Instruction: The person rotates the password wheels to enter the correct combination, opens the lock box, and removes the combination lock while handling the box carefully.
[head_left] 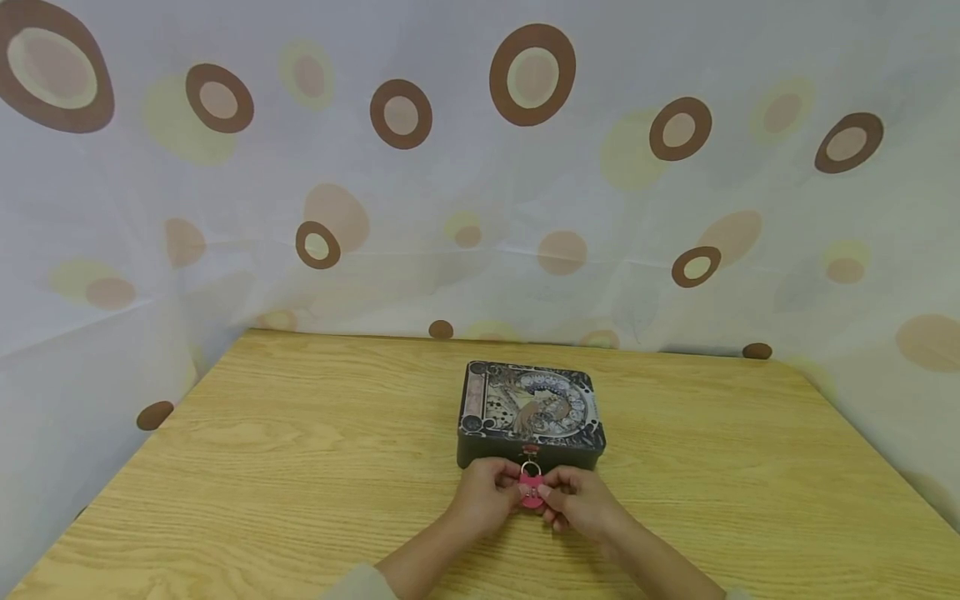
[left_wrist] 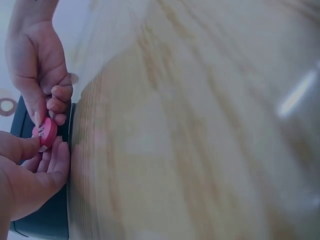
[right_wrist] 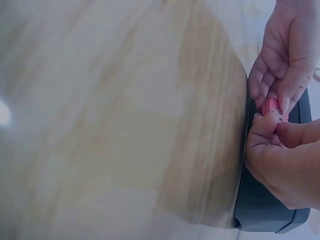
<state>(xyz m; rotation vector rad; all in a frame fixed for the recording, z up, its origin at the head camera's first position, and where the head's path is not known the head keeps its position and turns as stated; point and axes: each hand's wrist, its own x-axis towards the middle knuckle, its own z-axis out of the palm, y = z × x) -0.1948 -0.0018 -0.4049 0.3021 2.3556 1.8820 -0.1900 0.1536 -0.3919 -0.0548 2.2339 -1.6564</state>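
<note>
A pink combination padlock [head_left: 532,492] with a row of small dials hangs by its metal shackle at the front clasp [head_left: 531,451] of a dark box [head_left: 472,451]. Its lid carries an ornate picture. From the left, my left hand [head_left: 483,497] pinches the padlock body between thumb and fingers. My right hand [head_left: 583,502] grips the other side, its thumb over the dials. In the left wrist view the padlock [left_wrist: 46,132] sits between both hands, close against the box's front. Fingers hide much of it in the right wrist view.
The box stands on a light wood-grain table [head_left: 300,467], towards its middle. Behind the table hangs a pale curtain [head_left: 465,183] with brown and yellow circles, which also runs along both sides.
</note>
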